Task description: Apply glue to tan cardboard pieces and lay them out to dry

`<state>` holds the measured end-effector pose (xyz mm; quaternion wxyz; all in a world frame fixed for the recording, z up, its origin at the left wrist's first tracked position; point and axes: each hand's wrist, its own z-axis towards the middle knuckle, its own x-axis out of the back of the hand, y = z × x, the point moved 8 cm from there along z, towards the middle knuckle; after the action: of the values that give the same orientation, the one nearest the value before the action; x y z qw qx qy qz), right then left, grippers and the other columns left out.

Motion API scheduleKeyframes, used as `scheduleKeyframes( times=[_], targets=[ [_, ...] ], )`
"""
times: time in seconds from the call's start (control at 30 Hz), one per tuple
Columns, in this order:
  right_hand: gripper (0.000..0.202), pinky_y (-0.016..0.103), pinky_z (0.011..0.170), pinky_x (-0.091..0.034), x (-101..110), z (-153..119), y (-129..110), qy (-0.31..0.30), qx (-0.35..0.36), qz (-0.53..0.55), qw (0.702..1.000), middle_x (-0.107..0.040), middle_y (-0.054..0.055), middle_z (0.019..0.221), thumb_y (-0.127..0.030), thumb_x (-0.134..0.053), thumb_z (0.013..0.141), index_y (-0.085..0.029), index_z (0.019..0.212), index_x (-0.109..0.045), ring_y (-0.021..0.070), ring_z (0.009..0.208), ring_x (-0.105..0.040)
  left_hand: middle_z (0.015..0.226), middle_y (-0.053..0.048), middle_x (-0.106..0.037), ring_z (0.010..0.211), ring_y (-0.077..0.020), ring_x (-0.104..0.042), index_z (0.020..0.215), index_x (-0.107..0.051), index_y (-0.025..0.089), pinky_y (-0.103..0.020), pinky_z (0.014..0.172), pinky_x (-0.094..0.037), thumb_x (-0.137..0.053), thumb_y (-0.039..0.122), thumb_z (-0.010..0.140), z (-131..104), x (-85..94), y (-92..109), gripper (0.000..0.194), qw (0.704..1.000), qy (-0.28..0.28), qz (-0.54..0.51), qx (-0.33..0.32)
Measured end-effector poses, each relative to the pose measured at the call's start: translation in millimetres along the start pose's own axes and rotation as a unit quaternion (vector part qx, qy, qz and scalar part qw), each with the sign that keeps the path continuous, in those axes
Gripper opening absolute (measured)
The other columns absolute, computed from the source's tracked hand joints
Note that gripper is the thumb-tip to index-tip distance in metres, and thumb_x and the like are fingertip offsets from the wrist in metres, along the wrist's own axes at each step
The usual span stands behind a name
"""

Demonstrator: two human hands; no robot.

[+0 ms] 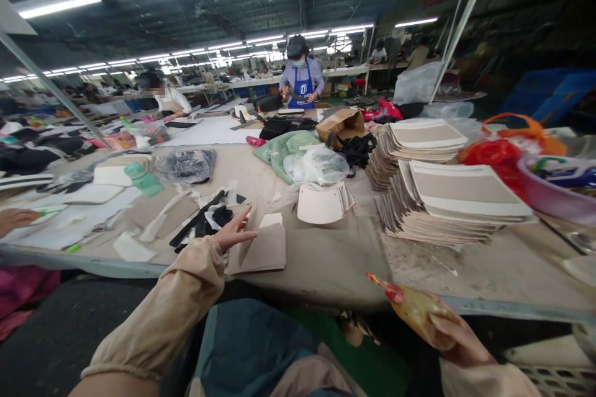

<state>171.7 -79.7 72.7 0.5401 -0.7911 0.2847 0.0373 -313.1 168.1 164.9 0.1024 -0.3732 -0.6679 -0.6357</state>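
My left hand [235,231] reaches over the table with its fingers stretched out, at the raised flap of a folded beige panel [265,251]. Whether the fingertips press on the flap I cannot tell. Small white pieces [270,219] lie at the panel's back edge. Low on the right, my right hand [459,335] is wrapped round a yellowish squeeze glue bottle [421,315], its red tip pointing left over the table's front edge. Beyond the panel lies a small stack of curved white pieces [320,203].
Two tall stacks of beige panels [465,192] stand on the right, beside a pink basin [554,192]. Black strips [205,220] and white scraps lie left. Plastic bags [316,164] sit mid-table. A co-worker's hand [18,220] shows at far left; another person [302,80] stands across.
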Motion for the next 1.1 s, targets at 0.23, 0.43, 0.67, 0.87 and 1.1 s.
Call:
scheduleKeyframes(
  times=[0.23, 0.43, 0.67, 0.87, 1.1],
  targets=[
    [0.050, 0.044, 0.081, -0.050, -0.9, -2.2, -1.8, -0.002, 0.006, 0.005, 1.000, -0.067, 0.012, 0.100, -0.030, -0.071, 0.057, -0.023, 0.106, -0.059, 0.0355, 0.096, -0.061, 0.132, -0.014, -0.049, 0.106, -0.0235, -0.058, 0.146, -0.011, 0.024, -0.036, 0.087, -0.047, -0.044, 0.071, 0.074, -1.0, -14.4, -14.6, 0.091, 0.983, -0.004, -0.161, 0.093],
    [0.047, 0.040, 0.077, -0.049, -5.2, -1.7, 0.7, -0.028, -0.013, -0.001, 1.000, -0.068, 0.008, 0.099, -0.031, -0.077, 0.055, -0.023, 0.100, -0.062, 0.0319, 0.090, -0.063, 0.140, -0.014, -0.040, 0.106, -0.0278, -0.056, 0.143, -0.022, 0.022, -0.035, 0.083, -0.047, -0.049, 0.075, 0.067, 4.5, -11.4, -23.0, 0.096, 0.979, 0.049, -0.009, 0.200],
    [0.051, 0.035, 0.074, -0.049, -14.3, -3.7, 2.7, -0.059, -0.024, 0.007, 0.998, -0.068, 0.006, 0.095, -0.032, -0.080, 0.055, -0.023, 0.102, -0.061, 0.0269, 0.084, -0.064, 0.139, -0.021, -0.038, 0.127, -0.0386, -0.036, 0.141, -0.026, 0.013, -0.042, 0.102, -0.031, -0.077, 0.054, 0.043, 29.3, -55.7, -6.5, 0.118, 0.934, -0.076, 0.332, 0.108],
    [0.049, 0.033, 0.072, -0.048, -17.3, -3.7, -0.2, -0.078, -0.013, 0.001, 0.997, -0.068, 0.005, 0.090, -0.033, -0.078, 0.058, -0.022, 0.102, -0.060, 0.0233, 0.079, -0.063, 0.133, -0.018, -0.041, 0.121, -0.0383, -0.041, 0.133, -0.040, 0.019, -0.043, 0.100, -0.033, -0.079, 0.053, 0.037, 41.2, -64.6, -20.9, 0.109, 0.906, -0.122, 0.392, 0.106],
    [0.051, 0.035, 0.075, -0.047, -18.8, 0.5, 2.1, -0.070, -0.015, 0.002, 0.997, -0.068, 0.006, 0.096, -0.031, -0.076, 0.056, -0.021, 0.102, -0.059, 0.0254, 0.084, -0.063, 0.111, -0.016, -0.056, 0.105, -0.0401, -0.051, 0.111, -0.058, 0.015, -0.043, 0.090, -0.041, -0.085, 0.042, 0.022, 66.9, -49.5, -21.2, 0.097, 0.925, -0.116, 0.336, 0.138]
  ],
)
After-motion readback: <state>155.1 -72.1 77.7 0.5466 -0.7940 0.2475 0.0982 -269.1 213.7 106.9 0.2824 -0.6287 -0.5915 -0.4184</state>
